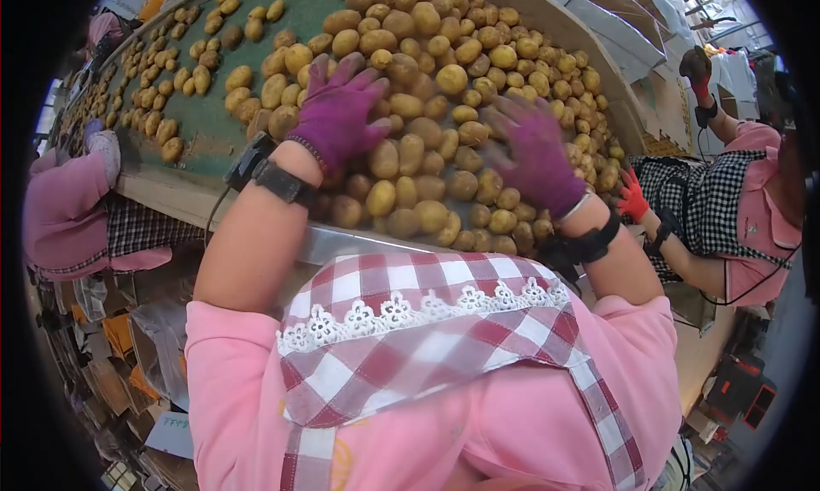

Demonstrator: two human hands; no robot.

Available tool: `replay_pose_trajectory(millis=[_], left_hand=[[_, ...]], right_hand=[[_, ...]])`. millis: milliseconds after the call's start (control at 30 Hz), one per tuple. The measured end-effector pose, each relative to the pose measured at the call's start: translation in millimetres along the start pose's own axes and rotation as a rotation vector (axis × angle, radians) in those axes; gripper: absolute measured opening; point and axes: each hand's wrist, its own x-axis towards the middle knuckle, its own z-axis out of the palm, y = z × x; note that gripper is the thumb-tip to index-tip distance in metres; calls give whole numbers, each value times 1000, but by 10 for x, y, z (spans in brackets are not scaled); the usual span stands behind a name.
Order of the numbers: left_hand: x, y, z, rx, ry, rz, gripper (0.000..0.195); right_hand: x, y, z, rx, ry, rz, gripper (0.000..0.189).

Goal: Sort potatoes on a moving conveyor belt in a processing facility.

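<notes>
Potatoes [412, 155] lie in a dense heap before me on a sorting table. My left hand [339, 110], in a purple work glove, rests on the left part of the heap. Its fingers are spread over potatoes and grip none that I can see. In a matching glove, my right hand [538, 155] is over the right part of the heap, its fingers apart and blurred. Whether its fingertips touch the potatoes is unclear. Between my hands, some potatoes are blurred as well. A green belt surface [211, 129] shows on the left beneath scattered potatoes.
A wooden side board [612, 84] bounds the heap on the right, and a metal edge [339, 242] runs in front of me. One co-worker [743, 203] in red gloves stands at right, another [70, 203] at left. Cardboard boxes [615, 33] stand beyond the board.
</notes>
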Motion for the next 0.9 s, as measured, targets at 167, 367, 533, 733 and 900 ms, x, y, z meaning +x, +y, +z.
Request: replay_pose_trajectory(millis=[167, 367, 533, 733, 900], left_hand=[[31, -14, 3, 58, 50, -6, 58], [-1, -4, -55, 41, 67, -14, 59], [-58, 35, -154, 3, -20, -47, 63], [-104, 85, -252, -44, -42, -42, 62], [-110, 82, -292, -50, -35, -36, 61]], right_hand=[[526, -587, 293, 349, -130, -341, 56], [-78, 456, 501, 391, -134, 100, 61], [-851, 1431, 578, -10, 71, 270, 50], [-164, 2135, 108, -376, 266, 392, 47], [1312, 1501, 293, 273, 220, -18, 45]])
